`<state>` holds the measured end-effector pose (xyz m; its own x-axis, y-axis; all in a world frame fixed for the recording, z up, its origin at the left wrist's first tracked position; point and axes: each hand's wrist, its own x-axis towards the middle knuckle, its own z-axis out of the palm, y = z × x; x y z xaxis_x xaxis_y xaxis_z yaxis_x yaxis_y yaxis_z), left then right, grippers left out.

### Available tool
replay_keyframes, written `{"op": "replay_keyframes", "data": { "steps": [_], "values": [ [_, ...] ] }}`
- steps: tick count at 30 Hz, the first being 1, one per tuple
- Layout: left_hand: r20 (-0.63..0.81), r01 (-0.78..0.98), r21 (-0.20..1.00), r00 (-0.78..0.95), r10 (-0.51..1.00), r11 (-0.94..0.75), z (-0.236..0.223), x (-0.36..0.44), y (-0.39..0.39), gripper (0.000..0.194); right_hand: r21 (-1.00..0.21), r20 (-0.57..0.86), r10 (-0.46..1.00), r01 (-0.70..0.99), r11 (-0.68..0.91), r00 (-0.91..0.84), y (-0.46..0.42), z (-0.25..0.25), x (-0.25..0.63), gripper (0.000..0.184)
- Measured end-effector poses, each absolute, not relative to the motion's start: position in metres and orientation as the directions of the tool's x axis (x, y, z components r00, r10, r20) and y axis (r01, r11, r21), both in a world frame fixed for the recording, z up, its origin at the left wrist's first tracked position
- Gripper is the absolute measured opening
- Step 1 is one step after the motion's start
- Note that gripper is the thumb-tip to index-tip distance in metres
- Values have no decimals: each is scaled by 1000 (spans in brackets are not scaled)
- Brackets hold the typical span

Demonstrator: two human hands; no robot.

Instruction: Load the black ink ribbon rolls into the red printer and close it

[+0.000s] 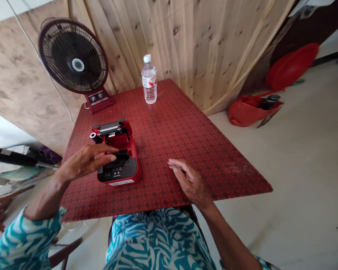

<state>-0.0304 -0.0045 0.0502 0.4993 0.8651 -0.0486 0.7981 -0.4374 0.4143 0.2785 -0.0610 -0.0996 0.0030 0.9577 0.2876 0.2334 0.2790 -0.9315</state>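
Observation:
A red and black printer-like machine (135, 165) stands on the table with its lid (109, 128) raised. My left hand (87, 159) reaches into it from the left, thumb and fingers on either side of a black roll (123, 154) lying inside. The far end of my grip on the roll is partly hidden by the fingers. Another black roll with a white core (93, 135) sticks out at the machine's left, by the lid. My right hand (189, 182) rests near the table's front edge, fingers extended together and holding nothing.
The table (180, 131) has a red patterned top. A water bottle (150, 80) stands upright near its back, and a dark red fan (74, 56) at its back left. On the floor to the right are a red bag (243, 112) and a red round stool-like seat (293, 65).

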Motion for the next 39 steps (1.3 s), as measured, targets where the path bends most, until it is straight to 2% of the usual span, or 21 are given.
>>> {"op": "replay_keyframes", "data": {
  "steps": [5, 9, 16, 23, 27, 32, 35, 39],
  "values": [
    [37, 724, 402, 599, 800, -560, 44, -30, -29, 29, -930, 271, 963, 255, 264, -8, -60, -102, 278, 25],
    [74, 767, 367, 539, 839, -525, 36, -23, -26, 33, -928, 279, 960, 253, 272, -11, -60, -102, 277, 26],
    [304, 738, 200, 578, 757, -644, 45, -13, -53, 25, -927, 279, 960, 260, 271, -6, -61, -101, 277, 26],
    [373, 733, 49, 616, 693, -678, 24, -10, -84, 17, -938, 253, 967, 243, 249, -14, -61, -102, 276, 26],
    [463, 759, 42, 562, 685, -650, 11, -8, -92, 19, -956, 221, 974, 188, 225, -44, -52, -82, 267, 32],
    [555, 778, 52, 498, 666, -626, -2, -5, -101, 28, -937, 336, 936, 62, 343, -106, 2, -46, 230, 45],
    [585, 786, 56, 474, 658, -616, -9, -4, -104, 28, -948, 312, 945, 31, 317, -99, 46, -35, 198, 54],
    [608, 796, 69, 444, 658, -602, -15, -3, -106, 27, -953, 299, 940, -9, 301, -166, 70, -30, 170, 53]
  ]
}}
